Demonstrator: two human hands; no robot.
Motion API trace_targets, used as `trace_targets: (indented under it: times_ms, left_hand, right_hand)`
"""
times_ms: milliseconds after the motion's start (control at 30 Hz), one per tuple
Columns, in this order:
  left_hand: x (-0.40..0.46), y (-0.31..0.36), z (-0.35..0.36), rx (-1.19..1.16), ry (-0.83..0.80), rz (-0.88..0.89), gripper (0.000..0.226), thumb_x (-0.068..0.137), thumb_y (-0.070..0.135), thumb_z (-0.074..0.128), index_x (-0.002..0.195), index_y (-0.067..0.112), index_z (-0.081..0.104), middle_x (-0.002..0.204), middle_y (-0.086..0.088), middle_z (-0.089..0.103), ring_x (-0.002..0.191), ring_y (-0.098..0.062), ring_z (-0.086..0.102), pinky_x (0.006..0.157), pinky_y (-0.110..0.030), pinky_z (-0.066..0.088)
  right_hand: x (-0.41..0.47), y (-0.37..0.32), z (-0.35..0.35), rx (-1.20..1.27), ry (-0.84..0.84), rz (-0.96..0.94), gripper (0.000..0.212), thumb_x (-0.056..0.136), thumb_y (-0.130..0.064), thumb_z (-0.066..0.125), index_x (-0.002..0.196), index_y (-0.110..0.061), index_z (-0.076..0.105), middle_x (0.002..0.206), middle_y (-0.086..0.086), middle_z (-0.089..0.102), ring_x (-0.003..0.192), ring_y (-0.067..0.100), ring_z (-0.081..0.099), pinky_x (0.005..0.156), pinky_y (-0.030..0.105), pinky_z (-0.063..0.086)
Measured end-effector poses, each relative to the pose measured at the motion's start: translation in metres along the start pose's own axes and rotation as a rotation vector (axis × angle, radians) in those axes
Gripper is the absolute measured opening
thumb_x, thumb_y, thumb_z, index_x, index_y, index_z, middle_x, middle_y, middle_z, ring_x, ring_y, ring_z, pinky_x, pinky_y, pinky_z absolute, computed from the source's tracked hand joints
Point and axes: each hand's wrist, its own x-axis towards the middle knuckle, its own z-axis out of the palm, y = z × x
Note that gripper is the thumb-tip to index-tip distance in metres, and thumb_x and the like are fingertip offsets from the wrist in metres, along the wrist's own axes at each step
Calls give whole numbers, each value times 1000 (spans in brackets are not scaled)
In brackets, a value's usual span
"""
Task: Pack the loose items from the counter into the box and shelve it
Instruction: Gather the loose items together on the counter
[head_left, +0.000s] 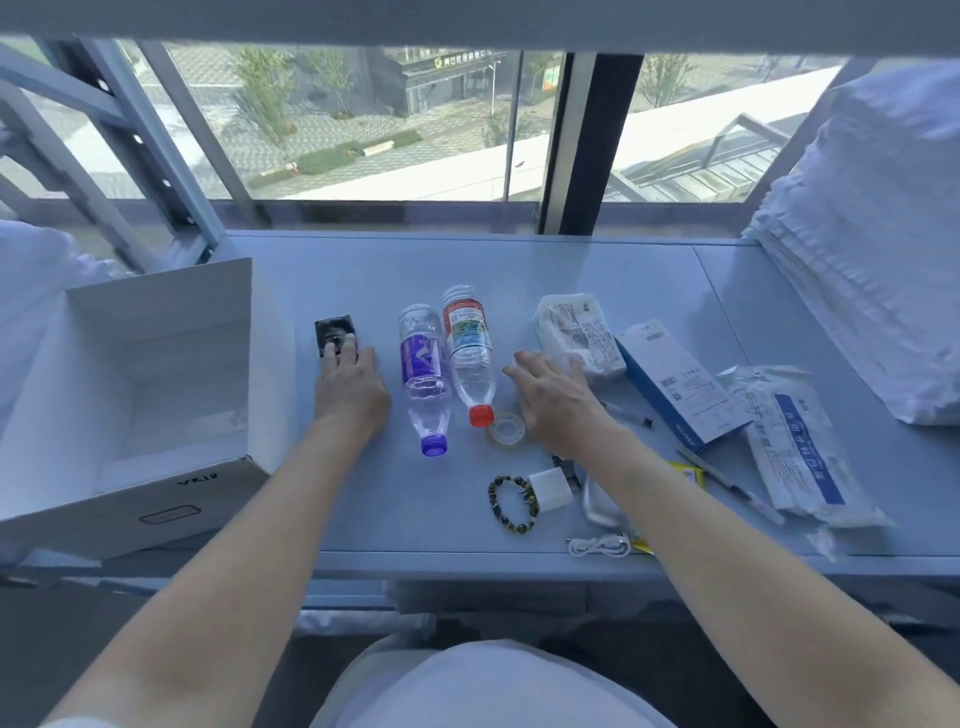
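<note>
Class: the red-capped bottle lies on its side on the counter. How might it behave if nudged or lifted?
The red-capped bottle is round and lying flat, so it would probably roll sideways. It looks water-filled, so likely heavy for its size. Its clear plastic probably feels smooth and slightly slippery.

Two clear plastic water bottles, purple-capped (426, 374) and red-capped (470, 353); one open white cardboard box (156, 384); one beaded bracelet (511, 503); one white charger cube (551, 488); one blue-and-white carton (680, 384)
</note>
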Motion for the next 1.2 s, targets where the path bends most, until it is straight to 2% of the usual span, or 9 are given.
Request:
trace_targets:
  times_ms: [167,400,567,667,733,867,1033,1100,1200]
  left_hand:
    - [-27,0,5,-267,75,-22,63,91,-3,42,153,6,39,158,-14,41,150,-33,27,121,-46,27]
    - [-53,5,4,-318,186,82,57,82,-10,53,138,-3,56,139,-22,57,132,-42,48,112,-50,40]
    - [-15,3,-16,-125,205,4,56,90,19,65,144,10,52,150,-15,42,136,-42,37,106,-56,41]
    - [5,-8,-15,-30,70,-34,62,94,40,62,150,20,44,159,-8,32,144,-38,28,110,-55,38]
    - [12,-16,-8,0,-35,-47,63,97,49,56,152,24,40,165,-8,23,150,-38,20,120,-51,27]
    - [2,-14,3,-190,11,-28,53,99,41,55,145,15,54,164,-10,32,150,-37,23,125,-42,17]
    - [-47,6,-5,-648,61,55,50,97,49,46,139,24,58,127,-5,67,119,-30,60,108,-47,45]
    - [-64,14,-3,-668,15,130,53,100,47,49,149,29,47,134,-3,64,124,-27,58,108,-49,46]
    - [-83,24,3,-547,68,181,62,97,49,50,155,30,39,151,1,52,138,-19,44,119,-49,31]
  right_hand:
    - [-24,1,-4,135,57,6,50,103,-18,42,153,-20,38,165,0,31,153,20,24,121,60,16]
    - [-44,-9,-1,250,157,-14,51,97,-12,51,147,-20,45,159,0,36,147,22,35,120,58,25]
    - [-34,-24,-6,224,106,-12,55,98,-20,54,152,-18,41,162,6,32,152,24,28,121,56,24]
    - [-27,-43,-8,226,132,-46,57,98,-25,54,152,-17,41,161,8,35,149,28,32,119,56,26]
    - [-23,-55,-9,219,160,-65,58,97,-28,55,152,-17,42,160,9,36,147,29,34,118,56,28]
    - [-19,-71,-6,186,151,-101,64,96,-40,58,153,-18,39,160,9,34,147,30,33,118,58,27]
    - [-18,-75,4,124,92,-95,69,97,-49,54,157,-25,32,166,6,23,155,32,17,121,61,22]
    - [-19,-74,8,140,58,-63,70,98,-49,54,159,-26,30,169,4,16,157,31,10,121,62,21]
    - [-22,-72,13,191,55,-52,70,98,-41,59,159,-21,32,171,5,12,158,33,6,124,56,23]
